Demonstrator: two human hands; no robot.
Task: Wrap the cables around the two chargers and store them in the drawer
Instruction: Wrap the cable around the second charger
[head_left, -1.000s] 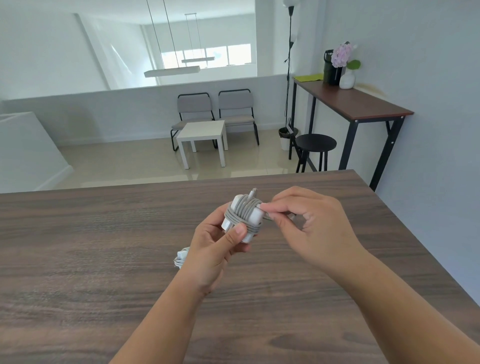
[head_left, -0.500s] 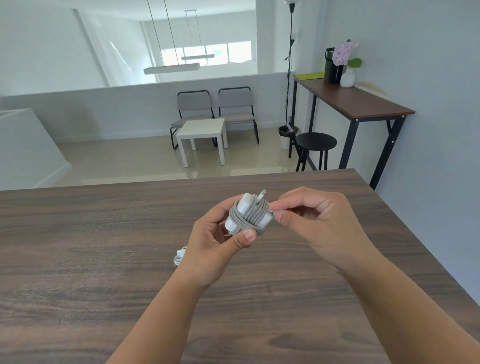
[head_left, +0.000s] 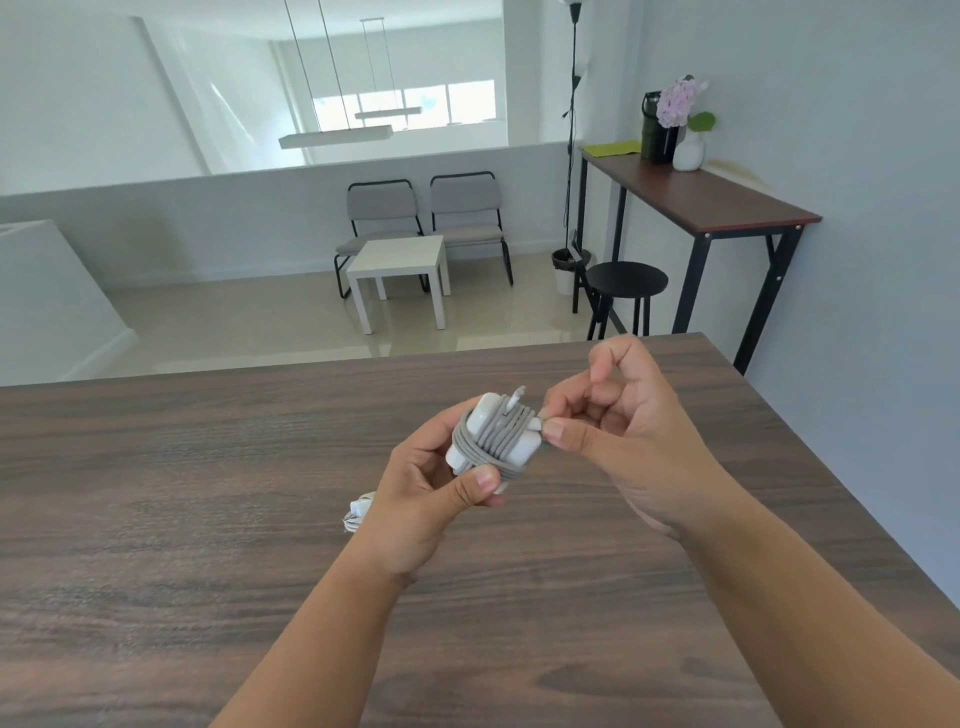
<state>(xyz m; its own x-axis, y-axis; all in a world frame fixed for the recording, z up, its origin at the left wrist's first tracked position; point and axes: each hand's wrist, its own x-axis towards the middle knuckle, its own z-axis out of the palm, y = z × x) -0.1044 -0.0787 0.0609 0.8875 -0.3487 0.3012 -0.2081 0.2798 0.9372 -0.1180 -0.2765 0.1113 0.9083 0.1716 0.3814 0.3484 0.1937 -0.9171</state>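
Note:
My left hand (head_left: 431, 493) grips a white charger (head_left: 491, 436) above the wooden table (head_left: 182, 519), thumb across its lower edge. A grey cable is wound round the charger in several turns, and its white plug tip sticks up at the top. My right hand (head_left: 618, 431) pinches the cable at the charger's right edge between thumb and forefinger, its other fingers curled. A second white charger (head_left: 358, 512) lies on the table, mostly hidden behind my left wrist. No drawer is in view.
The table's far edge runs across the middle of the view and its right edge slants down at the right. Beyond stand a black stool (head_left: 626, 291), a tall side table (head_left: 696, 197) with a flower vase, a white low table (head_left: 400, 270) and two chairs.
My right hand has shifted from the charger's front to its right edge and lifted its fingers. The charger has tilted a little in my left hand.

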